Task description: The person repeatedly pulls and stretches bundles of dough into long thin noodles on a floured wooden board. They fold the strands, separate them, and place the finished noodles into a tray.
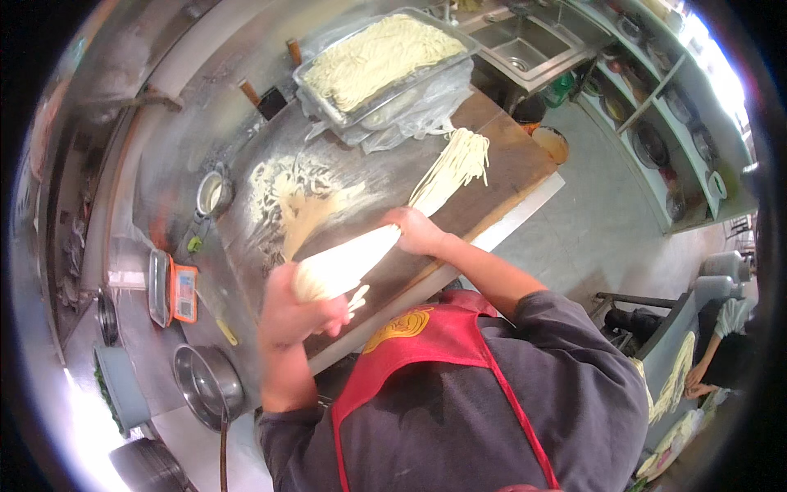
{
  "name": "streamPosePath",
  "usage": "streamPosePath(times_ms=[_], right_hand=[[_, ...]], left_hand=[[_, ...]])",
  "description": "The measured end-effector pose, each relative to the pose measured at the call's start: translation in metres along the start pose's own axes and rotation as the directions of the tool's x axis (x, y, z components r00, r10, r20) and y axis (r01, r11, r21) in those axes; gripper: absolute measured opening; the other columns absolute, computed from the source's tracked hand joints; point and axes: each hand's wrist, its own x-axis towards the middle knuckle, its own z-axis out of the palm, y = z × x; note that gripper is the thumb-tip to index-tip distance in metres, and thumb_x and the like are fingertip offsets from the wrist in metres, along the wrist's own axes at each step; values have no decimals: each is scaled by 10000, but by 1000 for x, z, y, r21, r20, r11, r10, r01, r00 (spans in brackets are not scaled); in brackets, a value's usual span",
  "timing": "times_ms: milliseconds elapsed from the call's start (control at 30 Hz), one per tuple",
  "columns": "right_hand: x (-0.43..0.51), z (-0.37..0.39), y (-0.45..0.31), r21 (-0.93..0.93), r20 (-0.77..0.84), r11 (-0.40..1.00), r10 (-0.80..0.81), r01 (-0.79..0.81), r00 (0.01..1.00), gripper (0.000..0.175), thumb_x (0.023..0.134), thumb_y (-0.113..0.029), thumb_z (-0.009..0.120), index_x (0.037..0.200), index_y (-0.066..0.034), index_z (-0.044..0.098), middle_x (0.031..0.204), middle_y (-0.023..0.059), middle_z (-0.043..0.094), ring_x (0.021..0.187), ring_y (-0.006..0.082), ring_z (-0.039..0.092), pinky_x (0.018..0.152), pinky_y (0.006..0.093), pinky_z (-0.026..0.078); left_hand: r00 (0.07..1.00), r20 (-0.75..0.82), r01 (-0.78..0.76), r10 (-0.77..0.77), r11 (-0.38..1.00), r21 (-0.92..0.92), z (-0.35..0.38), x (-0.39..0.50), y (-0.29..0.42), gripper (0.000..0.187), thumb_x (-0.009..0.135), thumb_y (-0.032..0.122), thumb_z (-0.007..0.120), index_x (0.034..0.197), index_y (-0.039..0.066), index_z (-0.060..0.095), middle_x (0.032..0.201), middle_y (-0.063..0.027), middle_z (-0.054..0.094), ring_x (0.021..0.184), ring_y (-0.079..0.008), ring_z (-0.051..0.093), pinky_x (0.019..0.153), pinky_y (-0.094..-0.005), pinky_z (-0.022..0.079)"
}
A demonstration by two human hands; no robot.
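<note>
A thick, overexposed bundle of pale dough noodles (347,261) stretches between my two hands above the dark worktop (393,270). My left hand (301,307), slightly blurred, grips its wider end, and a few short strands poke out beside the fingers. At the narrow end, my right hand (418,230) is closed around the noodles. Past that hand the loose strands (452,166) fan out towards the worktop's far right; whether they all rest on it I cannot tell. White flour (276,190) is scattered in a patch beyond my left hand.
A clear tray of noodles (381,61) stands on plastic bags (418,104) at the back. Left are a metal ladle (213,192), an orange scale (185,294) and a steel pot (209,384). A steel sink (522,46) lies back right. Another person's hands (698,378) are near noodles at far right.
</note>
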Motion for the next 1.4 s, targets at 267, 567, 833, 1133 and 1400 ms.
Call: streamPosePath(times_ms=[267, 567, 833, 1133, 1400], right_hand=[[7, -99, 19, 118, -468, 991, 119, -71, 876, 179, 793, -129, 732, 957, -58, 730, 918, 135, 727, 873, 293, 707, 797, 357, 549], [-66, -170, -107, 288, -683, 925, 17, 248, 730, 110, 889, -83, 691, 979, -22, 707, 821, 85, 707, 773, 121, 641, 724, 287, 520], [-221, -160, -231, 148, -817, 946, -47, 288, 574, 152, 902, -140, 710, 965, -2, 709, 820, 8, 697, 778, 47, 612, 700, 236, 504], [-473, -127, -343, -20, -979, 977, 24, -212, 203, 166, 870, -156, 736, 957, -15, 741, 830, 8, 709, 782, 53, 623, 710, 242, 510], [-689, -147, -402, 115, -985, 919, 56, -378, -163, 180, 879, -182, 738, 984, -36, 748, 733, -16, 695, 607, 9, 590, 509, 178, 421]], left_hand=[[756, -155, -654, 636, 734, -180, 49, -15, 37, 323, 854, 190, 726, 909, -92, 578, 516, -36, 538, 418, -159, 546, 421, -323, 493], [709, -42, -680, 704, 666, -307, 92, -23, 32, 351, 843, 222, 747, 887, -81, 576, 524, -53, 541, 423, -165, 547, 415, -320, 490], [663, 216, -580, 717, 674, -457, 111, -72, 10, 376, 834, 251, 766, 868, -71, 575, 531, -67, 544, 427, -170, 549, 411, -317, 487], [540, 526, -312, 658, 736, -601, 158, -131, -25, 404, 823, 283, 787, 847, -60, 574, 538, -84, 547, 433, -175, 551, 405, -314, 484], [445, 761, -142, 471, 877, -459, 261, -171, -40, 430, 814, 311, 806, 828, -50, 573, 545, -99, 550, 437, -180, 552, 401, -311, 481]])
